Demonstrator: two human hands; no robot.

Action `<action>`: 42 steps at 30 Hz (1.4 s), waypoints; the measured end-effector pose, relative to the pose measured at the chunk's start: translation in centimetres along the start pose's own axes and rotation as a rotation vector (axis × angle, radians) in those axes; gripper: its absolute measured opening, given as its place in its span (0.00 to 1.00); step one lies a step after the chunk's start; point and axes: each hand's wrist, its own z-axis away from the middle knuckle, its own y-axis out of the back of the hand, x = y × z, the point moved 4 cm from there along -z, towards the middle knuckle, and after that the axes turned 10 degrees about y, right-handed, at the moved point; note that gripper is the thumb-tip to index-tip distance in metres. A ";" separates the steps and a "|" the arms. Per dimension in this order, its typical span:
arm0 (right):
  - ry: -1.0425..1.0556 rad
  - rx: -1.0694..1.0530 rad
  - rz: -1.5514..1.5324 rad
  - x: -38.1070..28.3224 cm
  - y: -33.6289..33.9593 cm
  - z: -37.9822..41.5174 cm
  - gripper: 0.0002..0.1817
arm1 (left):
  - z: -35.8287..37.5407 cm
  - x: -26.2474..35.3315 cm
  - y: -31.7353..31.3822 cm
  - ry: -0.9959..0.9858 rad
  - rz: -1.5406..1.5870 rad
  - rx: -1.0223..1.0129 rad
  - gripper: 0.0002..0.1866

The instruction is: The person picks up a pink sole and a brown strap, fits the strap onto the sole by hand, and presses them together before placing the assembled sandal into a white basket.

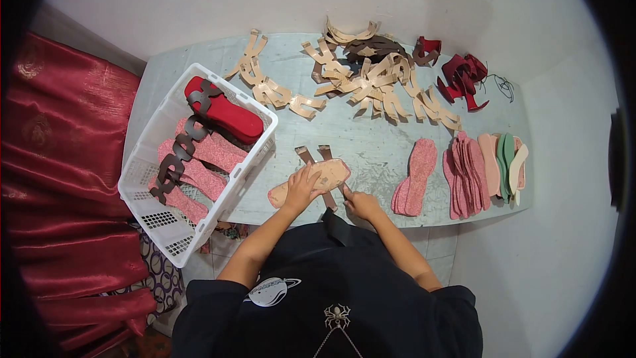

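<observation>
A tan insole (318, 178) lies on the grey table (371, 139) near its front edge, over brown straps (311, 156) that stick out at its far side. My left hand (301, 189) presses flat on the insole's middle. My right hand (360, 204) is at the insole's near right edge, fingers closed on a brown strap end (331, 200) that pokes out under it.
A white basket (156, 215) at the left holds a red sole (222, 109), pink insoles and dark straps. Tan strap pieces (371, 83) and dark red pieces (460, 79) lie at the back. Pink insoles (417, 176) and stacked soles (487, 169) lie right. Red cloth (59, 159) hangs left.
</observation>
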 end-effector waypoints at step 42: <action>0.300 0.328 -0.169 1.1 2.0 0.3 0.15 | -5.6 2.3 -2.8 0.222 -0.398 -0.415 0.33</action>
